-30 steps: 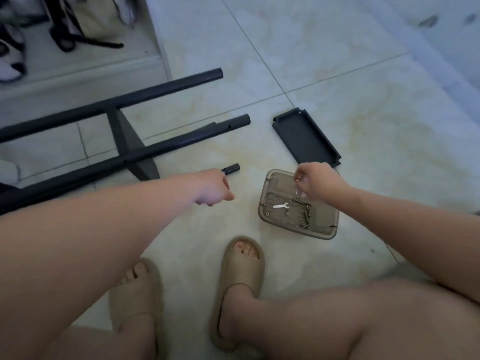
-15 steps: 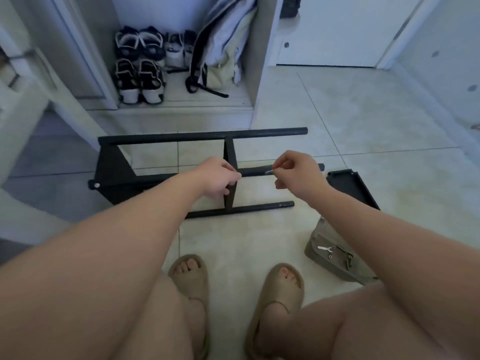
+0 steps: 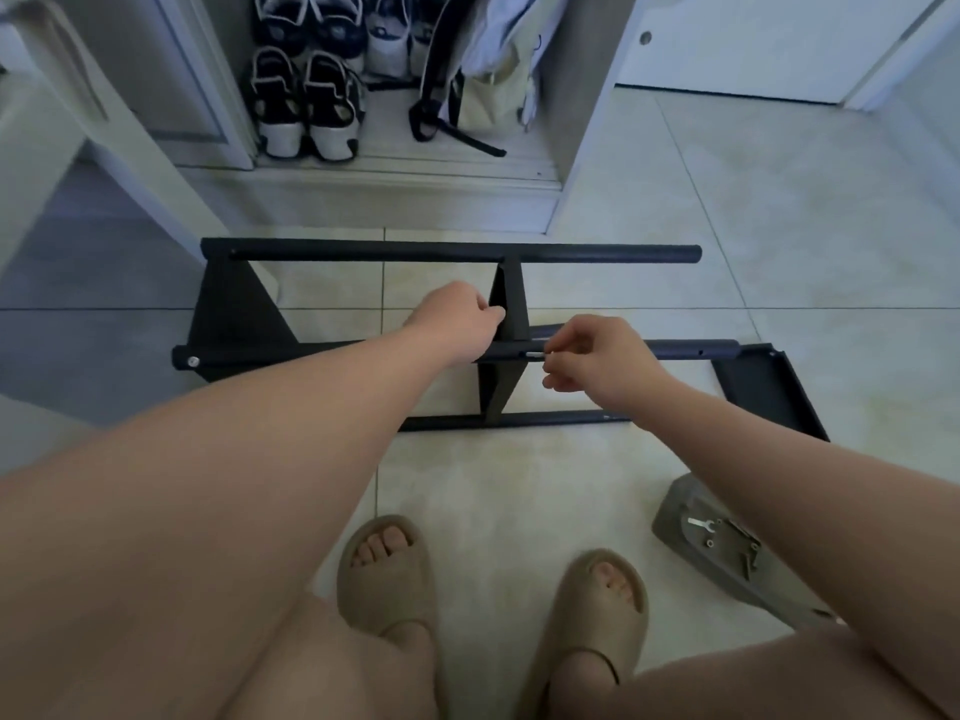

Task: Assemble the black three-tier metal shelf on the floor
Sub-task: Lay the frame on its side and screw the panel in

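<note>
Pale floor tiles [image 3: 519, 485] carry a grey tray [image 3: 675, 514] of loose screws [image 3: 740, 543] and a small wrench [image 3: 697, 523]. Beyond my feet the black shelf frame [image 3: 447, 252] lies on its side; my left hand [image 3: 460, 319] grips its middle tube, and my right hand [image 3: 602, 363] pinches a silver screw [image 3: 535, 354] against it.

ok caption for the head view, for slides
Left hand grips the black shelf frame while right hand pinches a silver screw against its middle pole
</note>
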Demonstrator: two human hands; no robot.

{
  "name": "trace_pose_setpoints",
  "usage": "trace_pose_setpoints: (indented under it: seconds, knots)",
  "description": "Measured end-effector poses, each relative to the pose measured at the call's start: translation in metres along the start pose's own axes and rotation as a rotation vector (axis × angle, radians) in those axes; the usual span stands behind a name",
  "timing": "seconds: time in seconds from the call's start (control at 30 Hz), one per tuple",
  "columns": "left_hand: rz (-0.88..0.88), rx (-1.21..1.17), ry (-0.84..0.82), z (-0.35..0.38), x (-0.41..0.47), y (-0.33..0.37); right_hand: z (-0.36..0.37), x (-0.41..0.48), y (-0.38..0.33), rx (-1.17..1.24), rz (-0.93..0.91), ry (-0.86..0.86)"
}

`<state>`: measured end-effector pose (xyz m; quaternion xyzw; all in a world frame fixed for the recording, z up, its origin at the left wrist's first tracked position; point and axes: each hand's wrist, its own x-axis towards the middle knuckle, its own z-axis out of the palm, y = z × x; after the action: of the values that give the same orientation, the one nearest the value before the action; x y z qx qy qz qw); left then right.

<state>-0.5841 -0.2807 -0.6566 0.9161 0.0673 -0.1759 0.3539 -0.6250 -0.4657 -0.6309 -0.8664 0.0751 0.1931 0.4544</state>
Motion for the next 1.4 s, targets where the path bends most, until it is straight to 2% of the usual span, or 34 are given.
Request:
trace_pose_setpoints:
  seconds: [0.1,0.2,0.3,0.73,0.9,1.03,1.4]
  knots:
    - [0.014,0.033,-0.129,0.010,0.015,0.002,0.001,0.008,0.003,-0.019,0.002,-0.007]
    - [-0.009,-0.032,-0.303,0.016,0.027,0.005,0.002,0.013,0.006,-0.075,-0.024,-0.016]
    - [-0.018,-0.078,-0.378,0.016,0.038,0.004,0.003,0.014,0.007,-0.107,-0.048,-0.019]
    - [-0.041,-0.095,-0.397,0.017,0.035,0.000,0.006,0.004,0.003,-0.255,-0.131,-0.049]
    - [-0.071,-0.106,-0.314,0.018,0.039,-0.001,0.007,0.001,0.002,-0.250,-0.130,-0.054]
    - [-0.066,-0.213,-0.321,0.018,0.039,0.001,0.005,0.000,0.002,-0.209,-0.124,-0.063]
    - [-0.064,-0.185,-0.303,0.019,0.038,0.001,0.006,0.001,0.004,-0.147,-0.113,-0.073]
